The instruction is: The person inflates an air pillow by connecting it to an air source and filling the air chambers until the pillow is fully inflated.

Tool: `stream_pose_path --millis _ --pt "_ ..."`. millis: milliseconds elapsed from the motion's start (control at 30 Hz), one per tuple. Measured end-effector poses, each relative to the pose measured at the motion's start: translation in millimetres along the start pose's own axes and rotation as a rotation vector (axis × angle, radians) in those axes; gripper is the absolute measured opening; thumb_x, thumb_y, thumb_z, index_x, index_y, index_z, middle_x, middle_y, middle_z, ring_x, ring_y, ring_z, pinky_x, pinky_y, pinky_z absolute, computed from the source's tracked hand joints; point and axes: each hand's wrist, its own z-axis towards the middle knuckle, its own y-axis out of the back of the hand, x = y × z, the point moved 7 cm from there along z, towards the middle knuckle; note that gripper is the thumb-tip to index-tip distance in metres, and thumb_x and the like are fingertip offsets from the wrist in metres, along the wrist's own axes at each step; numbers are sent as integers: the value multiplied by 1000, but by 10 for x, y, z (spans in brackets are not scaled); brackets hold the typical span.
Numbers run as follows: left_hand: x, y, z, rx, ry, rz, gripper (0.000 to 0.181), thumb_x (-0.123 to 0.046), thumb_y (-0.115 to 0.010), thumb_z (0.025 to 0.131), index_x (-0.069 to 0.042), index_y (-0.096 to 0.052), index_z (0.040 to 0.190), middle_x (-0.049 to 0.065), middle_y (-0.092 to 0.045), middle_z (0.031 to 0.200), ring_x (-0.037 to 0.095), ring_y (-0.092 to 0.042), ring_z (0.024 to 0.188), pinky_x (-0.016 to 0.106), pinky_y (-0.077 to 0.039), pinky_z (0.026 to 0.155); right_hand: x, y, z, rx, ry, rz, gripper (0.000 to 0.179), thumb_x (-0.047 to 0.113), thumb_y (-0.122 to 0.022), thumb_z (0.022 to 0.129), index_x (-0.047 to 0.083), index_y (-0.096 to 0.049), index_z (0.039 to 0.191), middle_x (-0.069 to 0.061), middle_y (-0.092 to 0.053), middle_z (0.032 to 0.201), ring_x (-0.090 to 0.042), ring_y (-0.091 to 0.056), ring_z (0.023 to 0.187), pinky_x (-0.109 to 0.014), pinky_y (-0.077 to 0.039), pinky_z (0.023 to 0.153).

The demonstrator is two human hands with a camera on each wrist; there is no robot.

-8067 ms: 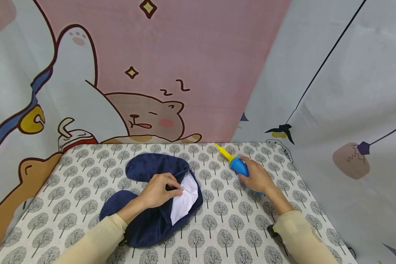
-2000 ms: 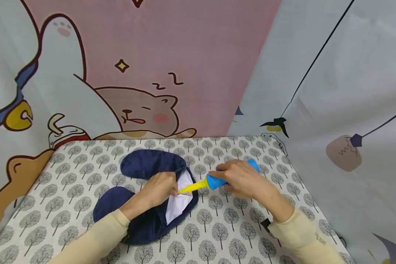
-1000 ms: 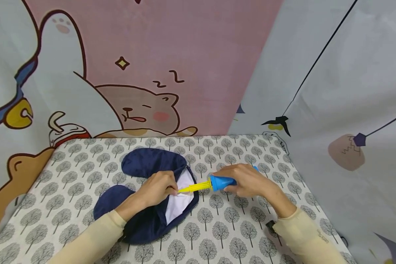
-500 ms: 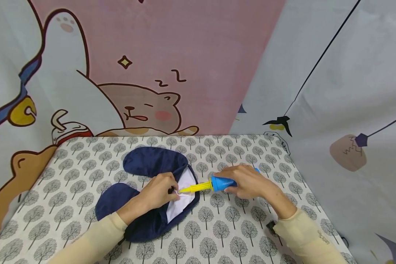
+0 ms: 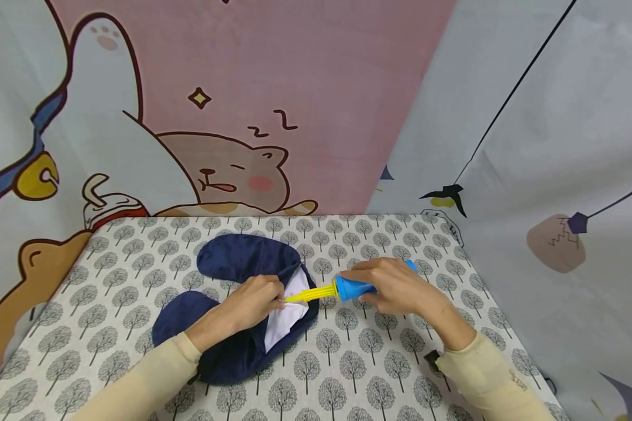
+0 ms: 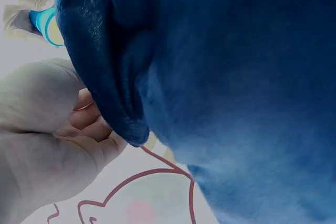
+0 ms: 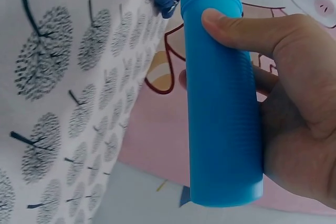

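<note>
A navy U-shaped neck pillow [image 5: 244, 257] lies on the patterned cloth, its cover parted at the right to show a white inner lining [image 5: 283, 324]. My left hand [image 5: 250, 304] pinches at that lining; its fingertips meet the tip of a yellow nozzle [image 5: 316, 293]. Whatever small part sits between them is hidden. The nozzle belongs to a blue hand pump [image 7: 223, 103], which my right hand [image 5: 397, 286] grips round its body, thumb along the near side. In the left wrist view, the navy cover [image 6: 236, 77] hides the left fingertips.
A tree-print cloth [image 5: 347, 368] covers the table. Curtains with cartoon animals [image 5: 321, 88] hang behind it and along the right side [image 5: 532, 146]. A small black object [image 5: 433, 359] is by the right sleeve.
Eight seconds ago the pump pointed away on the right; now its nozzle is at the left fingertips. In the last half second the pump has tilted slightly and the lining has shifted.
</note>
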Motion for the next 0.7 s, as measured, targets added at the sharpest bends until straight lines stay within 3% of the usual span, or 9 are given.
stream_pose_path --millis 133,233,433,700 --pt "-16 41 40 22 -17 21 19 -6 -90 94 -10 -76 83 -1 -72 80 12 -66 69 26 -55 63 96 78 14 -12 6 -81 65 17 -95 90 19 -73 152 -14 -78 145 -37 -78 126 -58 -64 108" --pt "-19 51 63 35 -24 34 19 -4 -90 93 -9 -76 81 0 -73 78 13 -66 68 25 -53 62 176 126 28 -32 29 -160 66 17 -96 89 20 -74 151 -11 -79 144 -35 -77 127 -56 -62 112" --pt "-27 57 65 28 -31 45 21 -2 -91 91 -9 -75 79 1 -72 75 14 -66 65 23 -52 58 287 192 61 -84 91 -278 67 14 -98 86 22 -76 149 -6 -82 135 -28 -77 114 -46 -66 103" --pt "-22 48 62 23 -42 54 29 2 -90 90 -11 -72 71 -2 -68 71 9 -62 65 21 -50 58 261 174 70 -89 106 -234 64 8 -94 87 20 -77 147 -5 -83 131 -26 -76 106 -43 -67 93"
